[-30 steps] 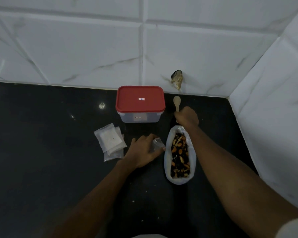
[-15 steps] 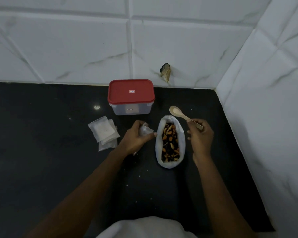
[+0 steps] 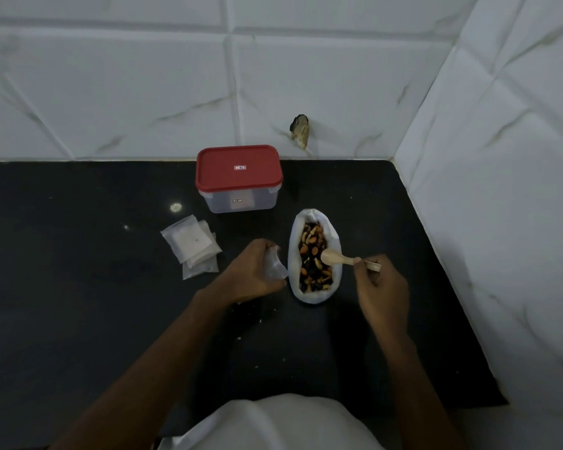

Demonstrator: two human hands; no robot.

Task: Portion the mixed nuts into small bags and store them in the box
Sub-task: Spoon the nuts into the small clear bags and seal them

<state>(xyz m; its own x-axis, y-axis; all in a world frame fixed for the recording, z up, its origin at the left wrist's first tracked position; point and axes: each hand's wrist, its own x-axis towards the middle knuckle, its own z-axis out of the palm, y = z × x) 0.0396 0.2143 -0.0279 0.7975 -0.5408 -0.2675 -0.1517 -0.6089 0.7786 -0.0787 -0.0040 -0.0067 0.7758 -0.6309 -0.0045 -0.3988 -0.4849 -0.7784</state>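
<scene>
Centrally: right hand [image 3: 382, 284] grips wooden spoon [image 3: 337, 258], bowl over mixed nuts [image 3: 314, 261] in open bag; left hand [image 3: 252, 274] pinches small bag [image 3: 273, 266] beside it; lidded box [image 3: 238, 178] behind.

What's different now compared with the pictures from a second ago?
The right hand picked the wooden spoon up from the counter by the box and drew it toward the person; its bowl is now over the mixed nuts in the open bag. The left hand keeps gripping a small bag. The box stays lidded, the spare bags unmoved.
</scene>
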